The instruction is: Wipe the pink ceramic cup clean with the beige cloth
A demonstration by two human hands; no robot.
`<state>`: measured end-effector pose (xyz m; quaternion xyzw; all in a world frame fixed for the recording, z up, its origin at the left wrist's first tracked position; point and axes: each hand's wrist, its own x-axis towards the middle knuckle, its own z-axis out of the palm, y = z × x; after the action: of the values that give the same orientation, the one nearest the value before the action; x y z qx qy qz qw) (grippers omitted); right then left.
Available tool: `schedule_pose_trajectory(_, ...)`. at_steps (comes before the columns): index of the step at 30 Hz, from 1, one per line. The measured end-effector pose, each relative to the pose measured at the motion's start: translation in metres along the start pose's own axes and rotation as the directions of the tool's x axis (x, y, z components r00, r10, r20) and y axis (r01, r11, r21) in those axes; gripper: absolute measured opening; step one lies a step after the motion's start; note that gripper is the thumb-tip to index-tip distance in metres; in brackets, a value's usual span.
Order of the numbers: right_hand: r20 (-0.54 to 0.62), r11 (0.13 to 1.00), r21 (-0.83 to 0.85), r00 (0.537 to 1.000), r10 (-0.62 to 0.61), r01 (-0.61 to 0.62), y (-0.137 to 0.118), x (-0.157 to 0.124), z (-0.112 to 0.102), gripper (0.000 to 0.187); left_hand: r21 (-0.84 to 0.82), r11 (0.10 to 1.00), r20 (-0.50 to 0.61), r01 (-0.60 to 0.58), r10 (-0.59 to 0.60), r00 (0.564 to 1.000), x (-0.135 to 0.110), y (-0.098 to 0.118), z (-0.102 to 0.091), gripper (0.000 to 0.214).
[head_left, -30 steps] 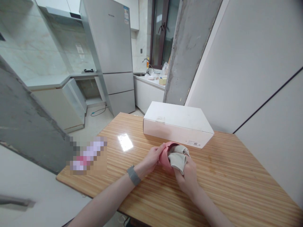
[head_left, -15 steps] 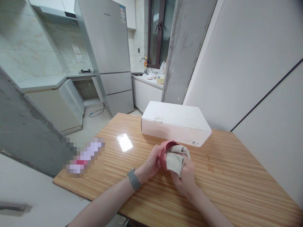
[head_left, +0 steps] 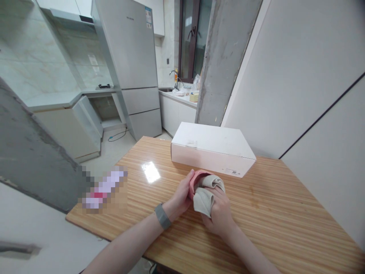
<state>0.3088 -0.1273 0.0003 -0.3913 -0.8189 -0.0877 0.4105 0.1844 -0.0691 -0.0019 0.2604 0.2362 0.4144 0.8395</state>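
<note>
A tall silver fridge (head_left: 128,49) stands at the back, with one big door on top and two smaller parts under it. Next is the wooden desk (head_left: 279,213), light brown with long stripes, close to the person. A long white box (head_left: 211,140) sits on the far part of the desk, its lid shut. A purple and pink thing (head_left: 104,188) is at the left edge, but it is all blurry squares, so I cannot tell what it is.

The left hand (head_left: 181,196) and the right hand (head_left: 218,211) are close together, just in front of the box. Between them is a pink container (head_left: 194,182) — a bowl or a cup, I cannot tell which. It is tipped, with its open side facing the right hand. The left grip is closed around its outside. The right grip is pinched on a gray cloth (head_left: 203,201), which is bunched at the open side and hangs over the near part of the rim. The cloth hides the right fingertips. I cannot tell if the pink container touches the desk.

A gray wristband (head_left: 162,216) goes around the left wrist. Smallest is the little printed label (head_left: 234,172) on the front of the box.
</note>
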Motion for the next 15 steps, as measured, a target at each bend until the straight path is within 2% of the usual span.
schedule_pose_trajectory(4, -0.073, 0.986, -0.011, 0.983, 0.166, -0.167, -0.012, 0.000, 0.011, 0.030, 0.017, 0.999, 0.004, -0.042, 0.042, 0.999, -0.003, 0.001, 0.003, 0.060)
schedule_pose_trajectory(7, -0.122, 0.975, -0.019, 0.968, 0.219, -0.222, -0.017, -0.002, 0.015, 0.028, 0.000, 1.000, 0.026, -0.012, 0.012, 1.000, -0.006, -0.003, 0.004, 0.063)
schedule_pose_trajectory(10, -0.174, 0.983, -0.058, 0.971, 0.164, -0.176, -0.015, -0.005, 0.016, 0.028, -0.001, 1.000, 0.050, 0.023, -0.023, 0.998, -0.009, -0.009, 0.007, 0.067)
schedule_pose_trajectory(15, -0.208, 0.990, -0.137, 0.978, -0.013, -0.016, -0.003, -0.008, 0.010, 0.028, 0.044, 0.999, 0.056, 0.010, -0.012, 0.998, -0.012, -0.012, 0.009, 0.064)
